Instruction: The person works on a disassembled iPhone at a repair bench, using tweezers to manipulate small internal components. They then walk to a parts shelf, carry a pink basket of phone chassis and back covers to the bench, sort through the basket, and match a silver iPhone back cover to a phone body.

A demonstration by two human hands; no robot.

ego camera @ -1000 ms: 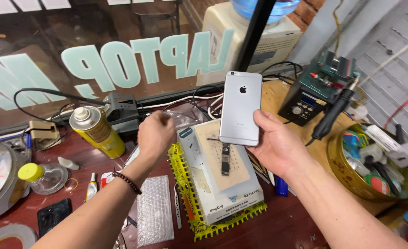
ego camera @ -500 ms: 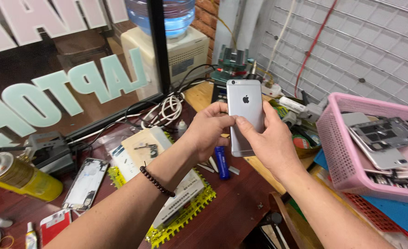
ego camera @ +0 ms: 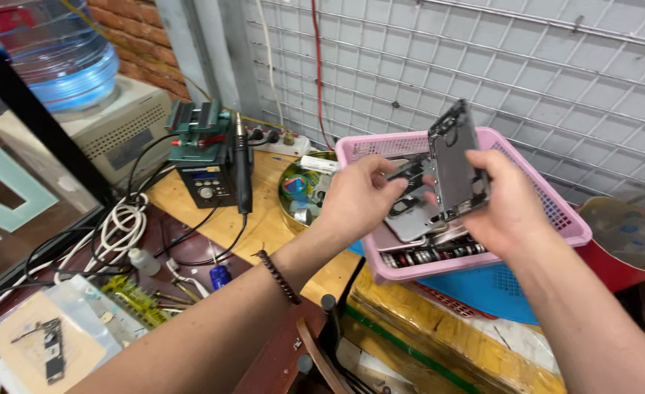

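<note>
Two hands now over pink basket (ego camera: 567,219), right of centre; half second ago, over bench. Right hand (ego camera: 508,208) grips phone shell (ego camera: 457,164), open side toward me. My left hand (ego camera: 359,201) fingers curled at shell's lower edge, touching parts in basket.

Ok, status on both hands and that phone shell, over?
Right hand grips grey metal phone housing, inside facing camera. Left hand beside it. Both above pink plastic basket of phone parts.

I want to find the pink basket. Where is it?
In the head view the pink basket sits right of centre, against the wire wall grid, on a blue basket, just behind both hands.
</note>
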